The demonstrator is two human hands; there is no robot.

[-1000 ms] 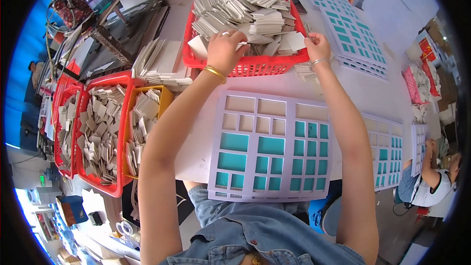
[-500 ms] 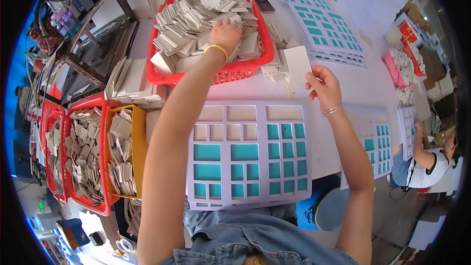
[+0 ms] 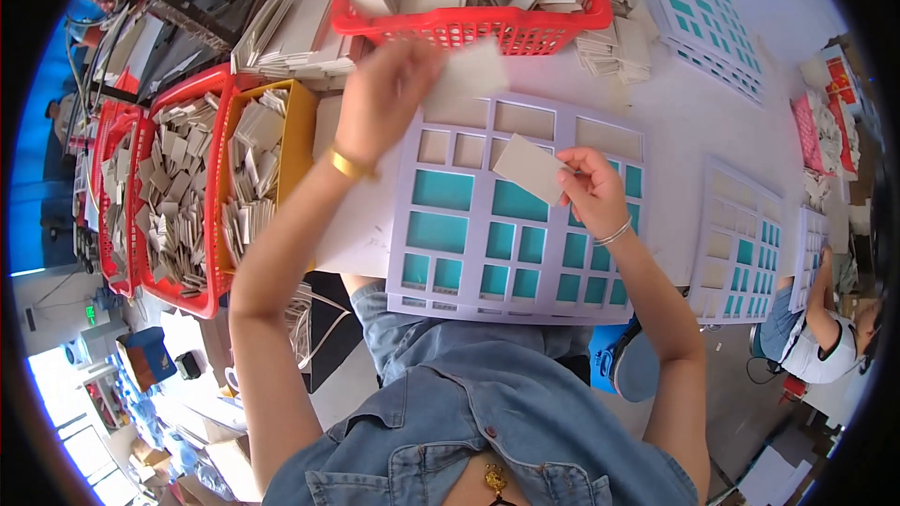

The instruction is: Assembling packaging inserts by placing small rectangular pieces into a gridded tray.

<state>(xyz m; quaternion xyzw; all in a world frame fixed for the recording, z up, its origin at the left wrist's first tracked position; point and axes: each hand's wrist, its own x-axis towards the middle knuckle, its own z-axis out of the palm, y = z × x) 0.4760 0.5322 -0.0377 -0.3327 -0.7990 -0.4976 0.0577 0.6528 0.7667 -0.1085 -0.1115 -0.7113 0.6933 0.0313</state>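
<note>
A lavender grid panel (image 3: 476, 234) lies in front of me, its upper openings filled with pale grey board and many others showing teal. My left hand (image 3: 384, 98), smeared by motion, is above the panel's far left corner. It grips a pale rectangular cardboard piece (image 3: 473, 70), also blurred, just in front of the red basket (image 3: 478, 30). My right hand (image 3: 595, 192) pinches another cardboard piece (image 3: 528, 169) between thumb and fingers, tilted over the middle of the panel. That piece hides part of the openings beneath it.
Cardboard pieces fill the red basket; more pieces (image 3: 614, 47) lie beside it. To my left stand a yellow box (image 3: 298, 136) and red crates (image 3: 225, 122) of smaller pieces. Other grid panels (image 3: 736, 234) sit at the right and far right. A person (image 3: 825, 342) works at far right.
My left hand has left the basket and come back towards me with a cardboard piece. My right hand has brought its piece over the panel. The view has tilted down.
</note>
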